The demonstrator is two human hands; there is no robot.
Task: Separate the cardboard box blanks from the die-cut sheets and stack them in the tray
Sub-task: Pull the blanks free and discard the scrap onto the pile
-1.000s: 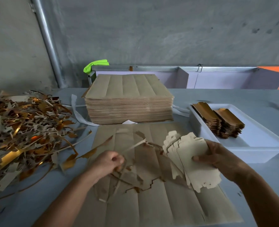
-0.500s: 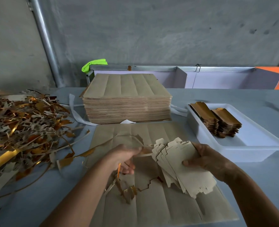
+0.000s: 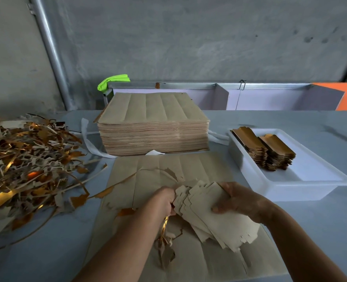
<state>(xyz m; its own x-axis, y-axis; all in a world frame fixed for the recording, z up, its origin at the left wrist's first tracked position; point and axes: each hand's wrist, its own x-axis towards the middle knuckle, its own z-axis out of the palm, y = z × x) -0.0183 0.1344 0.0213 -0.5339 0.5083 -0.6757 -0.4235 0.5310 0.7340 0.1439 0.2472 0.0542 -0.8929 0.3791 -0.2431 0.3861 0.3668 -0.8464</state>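
While the head view is all I have to go on, it gives me both hands plainly. My right hand (image 3: 237, 202) holds a fanned bundle of box blanks (image 3: 215, 216) above the die-cut sheet (image 3: 168, 169) lying flat on the table (image 3: 270, 123), thumb over the top and fingers curled under the far edge. My left hand (image 3: 162, 200) is closed at the bundle's left end, and a gold-backed strip of waste trim (image 3: 164, 226) hangs from its fist; whether it also pinches the blanks I cannot tell.

I judge the step to be stripping the last trim off this bundle. Next I would pull the trim clear toward the scrap heap (image 3: 26, 165) on the left, square the fanned blanks, then carry them right to the white tray (image 3: 290, 190), where two stacks (image 3: 270, 149) already sit at its far end. A tall pile of uncut sheets (image 3: 152, 123) waits behind.
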